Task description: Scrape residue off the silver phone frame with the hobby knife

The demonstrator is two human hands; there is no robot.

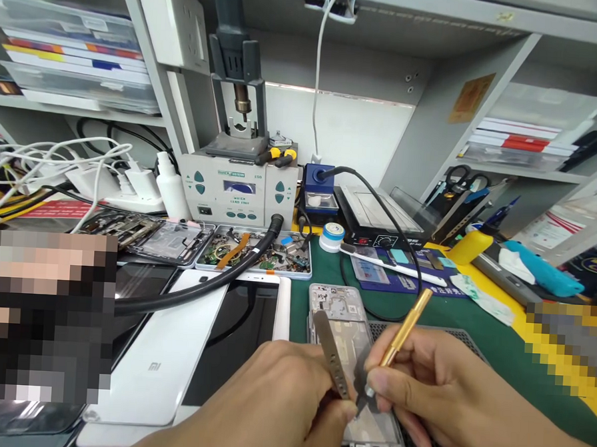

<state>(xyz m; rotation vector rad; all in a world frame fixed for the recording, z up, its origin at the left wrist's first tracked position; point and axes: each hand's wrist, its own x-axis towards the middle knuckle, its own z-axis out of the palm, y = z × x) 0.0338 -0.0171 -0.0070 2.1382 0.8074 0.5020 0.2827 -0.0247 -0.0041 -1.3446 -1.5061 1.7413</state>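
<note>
An opened phone frame (334, 319) lies on the green mat in front of me. My left hand (279, 402) is closed on metal tweezers (334, 355) that point down at the frame's lower part. My right hand (434, 397) pinches a gold-handled tool (404, 329) like a pen, its tip beside the tweezers' tip over the frame. Where the two tips meet is partly hidden by my fingers.
White phones (171, 357) lie to the left, with a black hose (215, 279) across them. Trays of small parts (257, 251) sit behind, before a hot-air station (237, 190). A heating plate (379, 218), blue pad (401, 265) and yellow bottle (470, 246) stand at the right.
</note>
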